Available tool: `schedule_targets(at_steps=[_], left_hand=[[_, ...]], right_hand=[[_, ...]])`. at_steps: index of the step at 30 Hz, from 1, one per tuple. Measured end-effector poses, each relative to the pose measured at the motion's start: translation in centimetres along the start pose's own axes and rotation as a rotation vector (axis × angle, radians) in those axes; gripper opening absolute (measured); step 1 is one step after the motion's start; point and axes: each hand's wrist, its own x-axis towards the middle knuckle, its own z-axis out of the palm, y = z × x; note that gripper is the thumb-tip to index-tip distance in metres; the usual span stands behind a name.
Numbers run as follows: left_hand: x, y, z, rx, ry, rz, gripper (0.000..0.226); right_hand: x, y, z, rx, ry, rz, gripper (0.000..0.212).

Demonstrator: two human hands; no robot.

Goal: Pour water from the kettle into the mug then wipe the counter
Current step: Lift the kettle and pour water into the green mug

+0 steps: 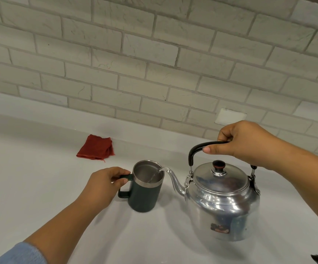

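A brick wall (154,54), painted pale, fills the upper half of the view, with one blank plate (230,116) set into it at about 2 o'clock from the mug. Below it runs the white counter (40,178), which carries three things: one kettle, one mug, one cloth.

The kettle (224,202) is the largest of them, shiny metal, at 4 o'clock in the view. It is tipped toward 9 o'clock, its spout (170,175) reaching over the mug's rim. Its lid (220,177) is on, topped by a dark knob (218,164). One small dark label (219,228) sits low on its side; the writing on it is too blurred to read.

The right hand (249,143) is closed around the black handle (202,147) at the top of the kettle, thumb laid along the underside of the grip. The left hand (105,185), at 9 o'clock from the mug, holds the mug's handle (125,186) with fingers and thumb pinched on its upper bar. A blue sleeve (19,254) shows at the lower left corner.

The mug (145,189) is dark green with a steel rim and lining, standing upright on the counter just left of the kettle. No brand mark shows on it. A thin stream of water (155,175) runs from the spout tip down into it.

The cloth (96,149), red and folded, lies at 11 o'clock from the mug, near the wall and apart from everything else.
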Motion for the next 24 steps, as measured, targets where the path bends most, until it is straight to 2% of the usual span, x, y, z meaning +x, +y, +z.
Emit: schedule_targets(at_steps=[24], left_hand=[[0.0, 0.6, 0.2, 0.054, 0.006, -0.043, 0.022]], right_hand=[[-0.5, -0.4, -1.2, -0.032, -0.043, -0.023, 0.048]])
